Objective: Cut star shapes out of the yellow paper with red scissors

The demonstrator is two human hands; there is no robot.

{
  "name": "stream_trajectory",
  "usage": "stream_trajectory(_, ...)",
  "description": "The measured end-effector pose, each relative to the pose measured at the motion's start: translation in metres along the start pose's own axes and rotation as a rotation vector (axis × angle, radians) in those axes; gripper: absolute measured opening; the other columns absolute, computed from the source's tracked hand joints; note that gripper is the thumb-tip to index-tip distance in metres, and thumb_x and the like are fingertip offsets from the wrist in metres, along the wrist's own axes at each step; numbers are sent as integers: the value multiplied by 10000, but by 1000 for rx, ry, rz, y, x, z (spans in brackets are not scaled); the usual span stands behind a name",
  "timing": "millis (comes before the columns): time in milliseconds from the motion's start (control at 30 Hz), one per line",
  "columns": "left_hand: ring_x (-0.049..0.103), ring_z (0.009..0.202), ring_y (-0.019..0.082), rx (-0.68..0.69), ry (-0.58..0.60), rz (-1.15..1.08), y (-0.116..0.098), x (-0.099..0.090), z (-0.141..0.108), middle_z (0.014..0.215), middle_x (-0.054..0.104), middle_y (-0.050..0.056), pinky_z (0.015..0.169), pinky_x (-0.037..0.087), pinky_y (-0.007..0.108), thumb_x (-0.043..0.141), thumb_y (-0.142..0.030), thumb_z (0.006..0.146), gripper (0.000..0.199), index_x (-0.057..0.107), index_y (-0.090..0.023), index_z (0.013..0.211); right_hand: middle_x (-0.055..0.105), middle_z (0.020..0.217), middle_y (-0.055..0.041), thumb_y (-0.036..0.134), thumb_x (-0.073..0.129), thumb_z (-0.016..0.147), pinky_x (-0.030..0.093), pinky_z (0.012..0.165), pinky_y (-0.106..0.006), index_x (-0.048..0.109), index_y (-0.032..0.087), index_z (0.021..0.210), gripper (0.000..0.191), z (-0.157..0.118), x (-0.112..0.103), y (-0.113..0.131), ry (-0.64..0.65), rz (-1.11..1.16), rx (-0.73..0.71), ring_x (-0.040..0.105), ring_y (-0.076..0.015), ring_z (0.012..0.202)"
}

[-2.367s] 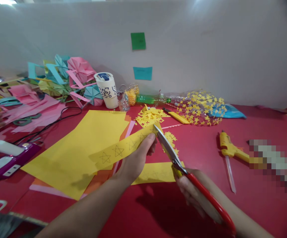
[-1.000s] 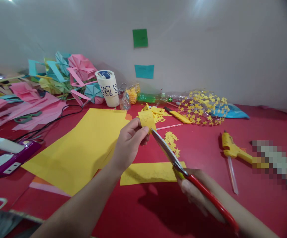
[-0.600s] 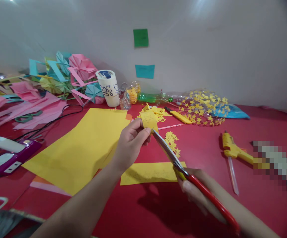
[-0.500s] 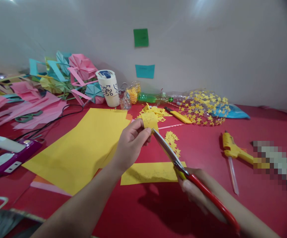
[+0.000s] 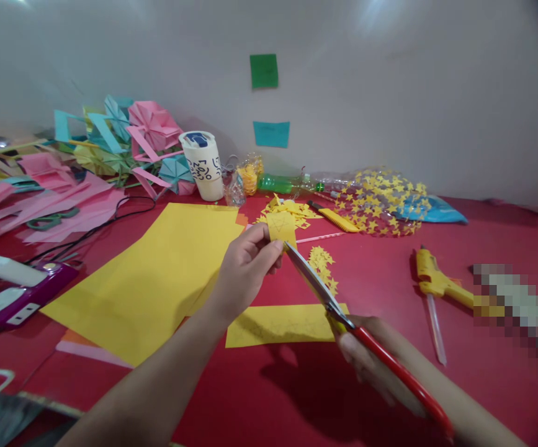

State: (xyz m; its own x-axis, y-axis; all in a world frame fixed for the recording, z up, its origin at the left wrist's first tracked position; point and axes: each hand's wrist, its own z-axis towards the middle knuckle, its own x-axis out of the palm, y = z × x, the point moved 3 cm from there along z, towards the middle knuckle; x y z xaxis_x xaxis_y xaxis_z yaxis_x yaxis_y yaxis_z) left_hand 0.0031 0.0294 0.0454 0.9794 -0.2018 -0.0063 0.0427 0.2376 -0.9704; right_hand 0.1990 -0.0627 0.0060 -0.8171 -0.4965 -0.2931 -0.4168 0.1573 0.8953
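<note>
Between thumb and fingers, my left hand (image 5: pixel 247 264) pinches a small piece of yellow paper (image 5: pixel 282 227) with a star drawn on it. My right hand (image 5: pixel 371 354) grips red-handled scissors (image 5: pixel 318 285); the blade tips touch the lower edge of that piece, close to my left thumb. Below the blades lies a yellow paper strip (image 5: pixel 273 326) with a row of faint star outlines. A small heap of cut yellow stars (image 5: pixel 323 267) sits just behind the scissors. Large yellow sheets (image 5: pixel 157 279) lie to the left, partly under my left forearm.
Yellow scraps (image 5: pixel 291 211), a yellow cutter knife (image 5: pixel 338 218) and a star-covered clear bottle (image 5: pixel 380 198) lie at the back. To the right is a yellow glue gun (image 5: pixel 436 279). A white cup (image 5: pixel 202 164), pink paper pieces (image 5: pixel 82 205) and a purple power strip (image 5: pixel 26 298) stand left.
The scissors and both hands have hardly moved. The star-marked piece is tilted slightly more upright, with its drawn star facing me a little more.
</note>
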Motion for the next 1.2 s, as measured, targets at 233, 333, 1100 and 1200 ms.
stream_trajectory(233, 471, 551, 68, -18, 1, 10, 0, -2, 1, 587, 525, -41, 521, 399, 187, 537, -201, 869, 144, 555, -171, 730, 408, 537, 55, 772, 438, 832, 260, 367, -186, 386, 211, 672, 586, -1, 1, 5, -15, 2, 4, 356, -67, 415)
stream_trajectory(333, 468, 546, 68, -19, 1, 9, 0, -2, 1, 584, 523, -42, 521, 399, 188, 534, -203, 870, 152, 547, -172, 722, 396, 519, 63, 786, 430, 824, 266, 371, -191, 382, 216, 675, 591, -2, 1, 8, -25, 7, 15, 352, -69, 410)
stream_trajectory(1100, 515, 539, 91, -38, -18, -249, 10, 1, -4, 594, 596, -23, 502, 412, 212, 618, -232, 823, 91, 627, -173, 755, 389, 557, 60, 764, 444, 834, 264, 370, -189, 419, 207, 716, 570, 0, 0, 1, 6, 59, -6, 340, -70, 426)
stream_trajectory(1200, 528, 540, 92, -51, -31, -271, 12, 5, -6, 604, 622, -18, 513, 428, 215, 632, -246, 814, 91, 633, -180, 752, 422, 576, 43, 754, 441, 843, 286, 413, -203, 422, 206, 700, 567, 1, 4, -1, -27, 78, -65, 365, -87, 476)
